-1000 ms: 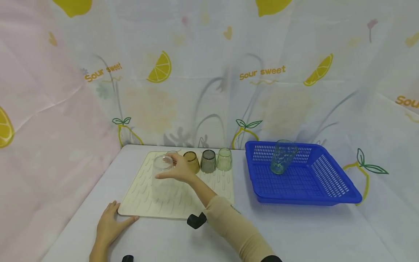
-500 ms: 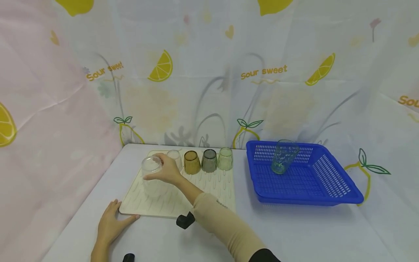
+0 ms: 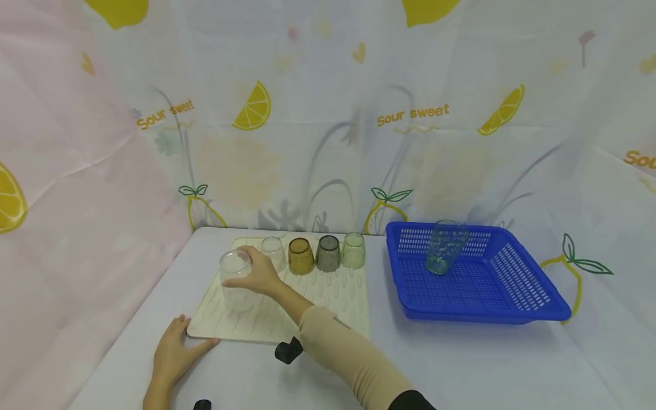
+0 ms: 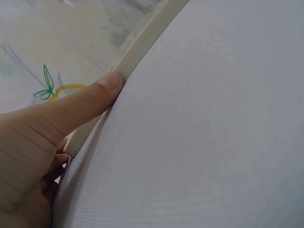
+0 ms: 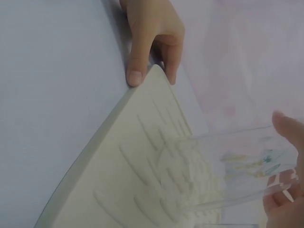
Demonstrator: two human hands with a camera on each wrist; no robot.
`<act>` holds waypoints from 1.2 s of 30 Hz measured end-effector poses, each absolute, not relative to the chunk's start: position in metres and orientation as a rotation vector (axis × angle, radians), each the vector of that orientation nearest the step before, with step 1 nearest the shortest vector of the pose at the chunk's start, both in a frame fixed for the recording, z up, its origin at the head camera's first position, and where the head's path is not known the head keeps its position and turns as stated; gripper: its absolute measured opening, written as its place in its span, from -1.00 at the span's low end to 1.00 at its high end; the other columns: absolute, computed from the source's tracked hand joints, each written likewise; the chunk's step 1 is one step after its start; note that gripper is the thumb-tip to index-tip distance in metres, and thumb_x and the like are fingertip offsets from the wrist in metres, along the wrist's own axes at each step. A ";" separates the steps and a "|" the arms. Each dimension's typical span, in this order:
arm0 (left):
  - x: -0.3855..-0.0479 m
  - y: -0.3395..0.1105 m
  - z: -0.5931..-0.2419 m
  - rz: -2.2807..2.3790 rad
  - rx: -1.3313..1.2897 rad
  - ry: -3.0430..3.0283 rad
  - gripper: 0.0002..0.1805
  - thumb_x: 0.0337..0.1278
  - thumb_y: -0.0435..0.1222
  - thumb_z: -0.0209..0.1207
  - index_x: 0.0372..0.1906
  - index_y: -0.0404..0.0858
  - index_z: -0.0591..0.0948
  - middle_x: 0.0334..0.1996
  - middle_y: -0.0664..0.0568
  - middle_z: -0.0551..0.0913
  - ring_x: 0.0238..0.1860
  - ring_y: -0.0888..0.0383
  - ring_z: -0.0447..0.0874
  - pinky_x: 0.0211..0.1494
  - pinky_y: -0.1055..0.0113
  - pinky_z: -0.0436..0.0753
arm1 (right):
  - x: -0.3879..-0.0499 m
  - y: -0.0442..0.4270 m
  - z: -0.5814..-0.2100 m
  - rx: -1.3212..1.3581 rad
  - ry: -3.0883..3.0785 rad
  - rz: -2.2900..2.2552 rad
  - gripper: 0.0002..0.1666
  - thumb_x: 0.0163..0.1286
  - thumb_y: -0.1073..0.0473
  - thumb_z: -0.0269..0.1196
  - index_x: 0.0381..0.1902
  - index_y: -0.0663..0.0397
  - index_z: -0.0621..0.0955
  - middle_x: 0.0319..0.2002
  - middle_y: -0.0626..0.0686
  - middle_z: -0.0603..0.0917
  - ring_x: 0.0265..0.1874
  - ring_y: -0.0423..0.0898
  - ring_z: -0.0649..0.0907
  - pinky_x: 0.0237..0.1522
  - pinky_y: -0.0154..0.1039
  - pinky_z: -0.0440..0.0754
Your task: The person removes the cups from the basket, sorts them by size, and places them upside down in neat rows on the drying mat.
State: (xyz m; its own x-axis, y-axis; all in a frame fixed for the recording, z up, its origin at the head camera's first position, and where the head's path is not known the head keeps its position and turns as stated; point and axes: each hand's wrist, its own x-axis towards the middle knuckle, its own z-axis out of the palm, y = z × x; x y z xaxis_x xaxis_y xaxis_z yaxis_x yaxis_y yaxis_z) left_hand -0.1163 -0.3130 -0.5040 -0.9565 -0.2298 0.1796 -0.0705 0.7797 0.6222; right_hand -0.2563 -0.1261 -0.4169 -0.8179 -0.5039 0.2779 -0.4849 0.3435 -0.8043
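Observation:
In the head view, my right hand (image 3: 254,273) grips a tall clear drinking glass (image 3: 234,282) upright over the left part of a cream drying mat (image 3: 302,313). The right wrist view shows thumb and fingers round the upper part of this glass (image 5: 237,166); whether its base touches the mat is hard to tell. My left hand (image 3: 172,352) rests at the mat's front left corner, thumb on the front edge and fingers along the left side. Along the back of the mat stand a short clear glass (image 3: 274,254), an amber glass (image 3: 300,257), a grey glass (image 3: 328,254) and a pale green glass (image 3: 353,251).
A blue plastic basket (image 3: 484,314) stands to the right of the mat. Inside it, a tall bluish-green patterned glass (image 3: 447,247) leans toward the back wall. Lemon-printed cloth (image 3: 318,148) hangs behind the white table (image 3: 328,387).
My right hand has carried the tall clear glass left and slightly toward me, revealing the short clear glass behind. It barely moves in the last half second. My left hand stays at the corner.

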 end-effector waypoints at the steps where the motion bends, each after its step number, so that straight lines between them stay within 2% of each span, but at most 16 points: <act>1: -0.116 -0.313 -0.504 -0.945 0.233 -2.727 -0.01 -0.25 -0.05 0.44 0.12 -0.73 0.30 0.22 -0.64 0.14 0.25 -0.55 0.06 0.21 -0.42 0.15 | -0.256 -0.126 -0.417 -0.941 2.567 -1.501 -0.10 -0.06 0.05 0.52 0.24 0.11 0.40 0.14 0.06 0.56 0.10 -0.15 0.54 0.09 -0.47 0.47; 6: -0.117 -0.313 -0.503 -0.943 0.230 -2.725 -0.02 -0.26 -0.06 0.44 0.12 -0.73 0.30 0.23 -0.64 0.14 0.25 -0.55 0.07 0.21 -0.42 0.16 | -0.257 -0.125 -0.418 -0.939 2.556 -1.455 -0.08 -0.02 0.06 0.50 0.29 0.09 0.36 0.18 0.06 0.52 0.13 -0.13 0.52 0.11 -0.43 0.47; 16: -0.118 -0.311 -0.501 -0.940 0.262 -2.749 -0.02 -0.24 -0.06 0.44 0.14 -0.71 0.30 0.24 -0.62 0.15 0.27 -0.53 0.06 0.24 -0.40 0.15 | -0.256 -0.116 -0.423 -0.959 2.575 -1.345 -0.03 -0.03 0.08 0.49 0.30 0.22 0.33 0.18 0.12 0.52 0.13 -0.07 0.53 0.12 -0.36 0.49; 24: -0.119 -0.309 -0.501 -0.949 0.300 -2.773 -0.02 -0.22 -0.03 0.43 0.16 -0.67 0.30 0.26 -0.61 0.12 0.30 -0.51 0.01 0.27 -0.39 0.10 | -0.259 -0.091 -0.418 -0.938 2.485 -1.277 0.08 0.07 0.01 0.45 0.42 0.15 0.15 0.34 0.13 0.36 0.28 -0.03 0.42 0.24 -0.30 0.43; 31: -0.118 -0.310 -0.501 -0.934 0.313 -2.764 0.00 -0.25 -0.03 0.44 0.16 -0.68 0.30 0.26 -0.60 0.14 0.29 -0.50 0.03 0.27 -0.38 0.12 | -0.260 -0.055 -0.404 -0.952 2.307 -1.401 -0.04 0.12 0.19 0.41 0.40 0.22 0.18 0.32 0.21 0.36 0.29 0.08 0.39 0.27 -0.26 0.41; 36: -0.117 -0.310 -0.502 -0.927 0.314 -2.750 0.00 -0.27 -0.03 0.45 0.15 -0.69 0.30 0.25 -0.60 0.15 0.29 -0.50 0.05 0.26 -0.38 0.12 | -0.261 -0.028 -0.392 -1.007 2.318 -1.438 -0.09 0.13 0.17 0.41 0.37 0.20 0.24 0.27 0.18 0.43 0.26 0.07 0.42 0.28 -0.24 0.41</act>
State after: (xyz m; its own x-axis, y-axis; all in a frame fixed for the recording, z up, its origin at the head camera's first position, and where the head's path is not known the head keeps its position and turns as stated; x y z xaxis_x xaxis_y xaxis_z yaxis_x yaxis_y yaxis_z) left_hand -0.1170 -0.3098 -0.5015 -0.9525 -0.2702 0.1406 -0.1299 0.7779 0.6148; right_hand -0.2610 -0.0278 -0.3922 -0.7361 -0.6593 0.1535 -0.4304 0.2809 -0.8578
